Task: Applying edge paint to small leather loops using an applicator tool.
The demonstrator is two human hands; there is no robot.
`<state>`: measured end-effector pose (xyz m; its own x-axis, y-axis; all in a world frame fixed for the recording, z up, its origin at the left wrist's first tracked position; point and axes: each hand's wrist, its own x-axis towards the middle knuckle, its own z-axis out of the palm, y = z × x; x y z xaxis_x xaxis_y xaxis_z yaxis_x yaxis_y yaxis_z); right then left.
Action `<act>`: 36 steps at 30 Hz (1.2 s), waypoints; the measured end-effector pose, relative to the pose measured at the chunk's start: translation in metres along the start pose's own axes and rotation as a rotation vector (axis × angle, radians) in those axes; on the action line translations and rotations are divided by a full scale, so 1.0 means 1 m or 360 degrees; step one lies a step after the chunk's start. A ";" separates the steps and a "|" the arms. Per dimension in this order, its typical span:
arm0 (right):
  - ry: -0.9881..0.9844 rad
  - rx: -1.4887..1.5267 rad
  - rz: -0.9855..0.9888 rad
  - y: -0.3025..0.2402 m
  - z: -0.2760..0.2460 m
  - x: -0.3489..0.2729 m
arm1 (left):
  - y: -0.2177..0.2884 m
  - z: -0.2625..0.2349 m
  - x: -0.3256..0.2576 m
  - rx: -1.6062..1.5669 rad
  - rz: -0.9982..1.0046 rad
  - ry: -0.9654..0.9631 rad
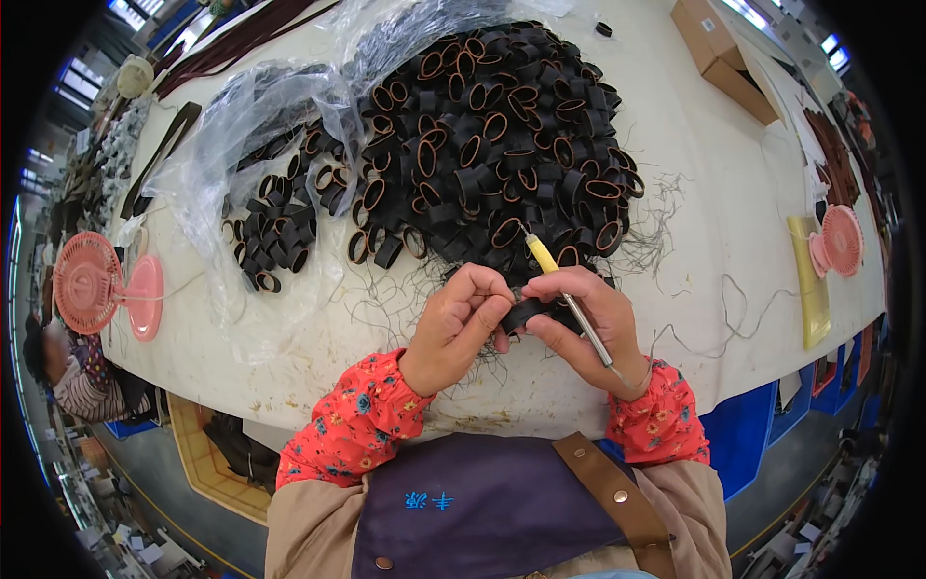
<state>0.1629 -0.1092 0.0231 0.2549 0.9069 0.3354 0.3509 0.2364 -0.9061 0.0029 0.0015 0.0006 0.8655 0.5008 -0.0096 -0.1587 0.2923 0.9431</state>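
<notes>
Between my two hands is a small black leather-like loop (523, 315). My left hand (461, 323) is closed in a pinch at the loop's left end; any thread between its fingertips is too fine to make out. With thumb and fingers, my right hand (590, 323) grips the loop's other side. That hand also holds a pen-shaped tool (542, 254), with a yellow section pointing up and away and a metal shaft slanting down toward the wrist. Just beyond both hands lies a large heap of similar black loops (482, 145) with tan inner edges.
Clear plastic sheeting (270, 125) partly covers a smaller pile of loops (280, 232) at left. Pink fans (89, 282) stand at both table sides. Loose threads (656, 227) litter the white table (328, 372). An open cardboard box (723, 63) sits far right, a yellow packet (808, 280) below it.
</notes>
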 end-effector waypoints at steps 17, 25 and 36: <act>-0.0025 -0.0553 -0.0688 0.006 -0.007 0.003 | 0.006 -0.008 0.004 0.0579 0.0203 -0.0053; 0.0001 -0.0438 -0.0621 0.001 -0.007 0.004 | 0.006 -0.010 0.002 0.0241 -0.0018 -0.0019; 0.0286 0.0443 -0.0051 -0.009 0.008 -0.002 | -0.005 -0.003 0.001 0.0444 0.0235 0.0118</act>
<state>0.1523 -0.1104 0.0289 0.4113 0.8272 0.3828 0.1080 0.3728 -0.9216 0.0029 0.0026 -0.0045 0.8042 0.5823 0.1195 -0.1346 -0.0176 0.9908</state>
